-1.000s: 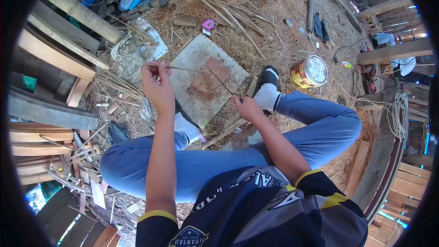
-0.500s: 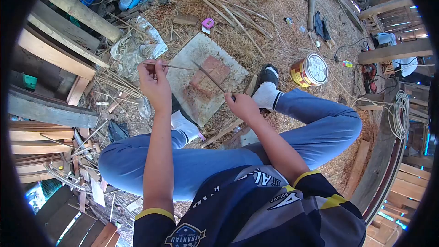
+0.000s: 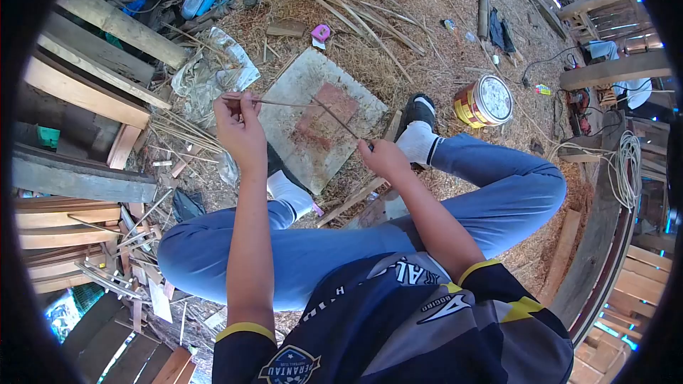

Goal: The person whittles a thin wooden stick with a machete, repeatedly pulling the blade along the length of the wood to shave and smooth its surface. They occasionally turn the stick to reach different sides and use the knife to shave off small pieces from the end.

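Observation:
Pinched in my left hand (image 3: 239,124) is a thin wooden stick (image 3: 284,103), which points right across the view. My right hand (image 3: 386,159) is closed around the near end of a slim dark pointed tool (image 3: 337,119); its exact kind is unclear. The tool slants up and left, and its tip overlaps the stick's far end in this view. Below both lies a pale square board (image 3: 288,144) with a reddish-brown patch (image 3: 334,103) on it. My feet are on either side of the board.
A paint bucket (image 3: 491,99) stands right of my right foot. Beyond the board lie a pink tape measure (image 3: 321,33) and long wood strips (image 3: 366,21) on shavings. Crumpled clear plastic (image 3: 203,78) is at left. Stacked planks (image 3: 67,217) and a coiled cable (image 3: 626,171) flank me.
My right hand has shifted slightly right and up with the dark tool, whose tip has slid right along the stick. My left hand holds nearly still.

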`<state>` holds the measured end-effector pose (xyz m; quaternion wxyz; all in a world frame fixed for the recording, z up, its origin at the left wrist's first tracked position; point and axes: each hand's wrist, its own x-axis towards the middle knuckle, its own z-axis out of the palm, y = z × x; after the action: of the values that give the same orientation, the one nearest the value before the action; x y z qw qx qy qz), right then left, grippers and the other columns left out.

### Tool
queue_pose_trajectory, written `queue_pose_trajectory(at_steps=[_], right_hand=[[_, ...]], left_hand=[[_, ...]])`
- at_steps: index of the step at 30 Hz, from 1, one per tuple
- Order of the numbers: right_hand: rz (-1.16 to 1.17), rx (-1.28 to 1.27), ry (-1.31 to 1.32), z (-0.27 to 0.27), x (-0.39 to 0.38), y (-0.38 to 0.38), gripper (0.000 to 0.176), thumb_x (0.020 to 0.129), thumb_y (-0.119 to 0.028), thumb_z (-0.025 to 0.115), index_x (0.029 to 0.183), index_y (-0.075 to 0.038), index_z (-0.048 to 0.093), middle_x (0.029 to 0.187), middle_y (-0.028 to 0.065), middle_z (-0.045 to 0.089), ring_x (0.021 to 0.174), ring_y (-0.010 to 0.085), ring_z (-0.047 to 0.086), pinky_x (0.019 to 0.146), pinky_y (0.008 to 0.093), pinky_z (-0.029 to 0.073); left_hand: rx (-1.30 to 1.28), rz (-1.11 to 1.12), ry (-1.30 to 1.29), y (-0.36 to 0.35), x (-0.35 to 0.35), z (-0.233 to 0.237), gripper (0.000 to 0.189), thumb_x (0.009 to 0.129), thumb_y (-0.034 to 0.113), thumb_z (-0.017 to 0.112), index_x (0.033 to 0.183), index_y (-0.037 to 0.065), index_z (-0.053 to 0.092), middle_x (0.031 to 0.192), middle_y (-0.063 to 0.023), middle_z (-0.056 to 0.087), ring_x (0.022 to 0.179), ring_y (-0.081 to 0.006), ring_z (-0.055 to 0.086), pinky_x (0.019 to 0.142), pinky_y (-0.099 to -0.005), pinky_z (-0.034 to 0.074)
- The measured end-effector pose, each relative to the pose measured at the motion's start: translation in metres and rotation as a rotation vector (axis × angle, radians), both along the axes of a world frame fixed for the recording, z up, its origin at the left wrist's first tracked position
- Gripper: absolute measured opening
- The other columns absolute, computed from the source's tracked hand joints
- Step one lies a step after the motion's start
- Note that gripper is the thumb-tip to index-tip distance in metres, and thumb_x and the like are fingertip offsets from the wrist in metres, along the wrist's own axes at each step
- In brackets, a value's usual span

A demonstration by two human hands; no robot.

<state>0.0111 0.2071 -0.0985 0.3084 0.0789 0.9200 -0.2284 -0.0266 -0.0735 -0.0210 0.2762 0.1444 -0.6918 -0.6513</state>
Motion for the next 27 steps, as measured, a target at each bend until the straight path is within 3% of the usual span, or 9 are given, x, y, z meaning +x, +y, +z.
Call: queue_pose_trajectory(at_steps=[6, 9, 12, 15, 18, 27], right_hand=[[-0.01, -0.065, -0.022, 0.016, 0.0, 0.004, 0.072, 0.103, -0.06, 0.044, 0.112, 0.004, 0.075, 0.112, 0.0301, 0.073, 0.112, 0.0455, 0.069, 0.101, 0.0526, 0.053], [-0.052, 0.027, -0.023, -0.01, 0.001, 0.008, 0.072, 0.102, -0.06, 0.044, 0.11, 0.005, 0.076, 0.113, 0.0295, 0.073, 0.112, 0.0456, 0.069, 0.101, 0.0525, 0.053], [-0.018, -0.063, -0.007, -0.015, -0.001, 0.019, 0.074, 0.102, -0.061, 0.045, 0.104, 0.006, 0.075, 0.095, 0.0288, 0.075, 0.099, 0.0462, 0.072, 0.093, 0.0523, 0.055], [-0.019, 0.01, -0.002, -0.013, 0.001, 0.015, 0.076, 0.101, -0.063, 0.044, 0.107, 0.007, 0.074, 0.098, 0.0288, 0.075, 0.1, 0.0465, 0.072, 0.094, 0.0519, 0.055], [-0.067, -0.002, -0.11, -0.011, 0.0, 0.016, 0.074, 0.102, -0.061, 0.045, 0.112, 0.006, 0.075, 0.114, 0.0321, 0.072, 0.115, 0.0461, 0.068, 0.103, 0.0533, 0.052], [-0.055, 0.029, -0.015, -0.017, 0.005, 0.016, 0.072, 0.102, -0.059, 0.046, 0.113, 0.007, 0.074, 0.113, 0.0327, 0.072, 0.112, 0.0462, 0.069, 0.101, 0.0538, 0.052]], left_hand=[[-0.011, 0.002, -0.03, 0.001, 0.001, -0.002, 0.012, 0.106, 0.007, 0.061, 0.11, 0.0, 0.052, 0.101, -0.0112, 0.067, 0.094, -0.015, 0.07, 0.083, -0.0315, 0.065], [0.0, -0.004, -0.021, 0.001, 0.0, 0.003, 0.012, 0.106, 0.007, 0.061, 0.11, 0.0, 0.052, 0.101, -0.0112, 0.066, 0.094, -0.0152, 0.07, 0.085, -0.0318, 0.065], [-0.009, -0.019, -0.009, 0.001, -0.006, 0.002, 0.012, 0.106, 0.007, 0.061, 0.11, 0.0, 0.052, 0.1, -0.0113, 0.065, 0.094, -0.0154, 0.07, 0.086, -0.0324, 0.065], [-0.011, -0.014, -0.019, 0.006, 0.0, -0.001, 0.012, 0.106, 0.006, 0.061, 0.11, 0.0, 0.052, 0.1, -0.0116, 0.065, 0.093, -0.0158, 0.07, 0.086, -0.033, 0.065], [-0.014, -0.04, 0.008, 0.003, -0.001, 0.002, 0.013, 0.106, 0.006, 0.061, 0.11, -0.001, 0.052, 0.1, -0.0116, 0.065, 0.092, -0.0161, 0.07, 0.084, -0.0331, 0.065], [-0.025, -0.043, 0.024, 0.004, 0.001, 0.005, 0.014, 0.105, 0.007, 0.063, 0.109, -0.001, 0.052, 0.099, -0.0119, 0.066, 0.089, -0.0155, 0.069, 0.082, -0.0321, 0.066]])
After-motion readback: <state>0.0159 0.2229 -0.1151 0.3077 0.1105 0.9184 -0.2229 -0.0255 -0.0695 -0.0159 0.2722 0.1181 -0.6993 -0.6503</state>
